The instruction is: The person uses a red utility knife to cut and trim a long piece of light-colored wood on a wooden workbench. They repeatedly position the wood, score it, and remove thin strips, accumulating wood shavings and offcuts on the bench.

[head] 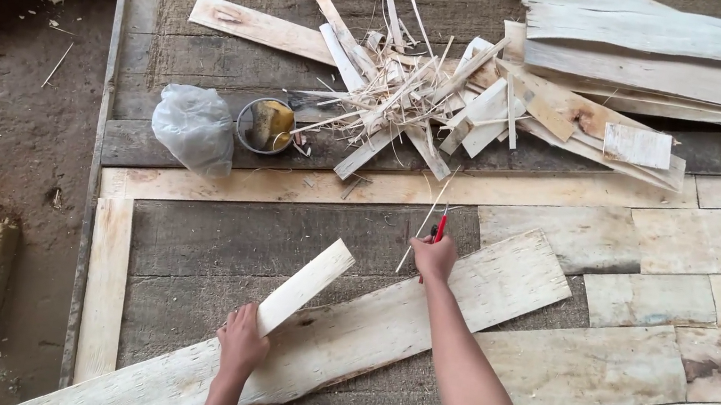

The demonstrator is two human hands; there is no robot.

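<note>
Pinching a short wood strip point(304, 286) as a straightedge, left hand point(241, 344) has thin grip, while right hand point(434, 257) is closed round a red-handled tool point(440, 229) on the long plank point(341, 333) lying diagonally on the floor; strip likely slips, skewing the line.
</note>
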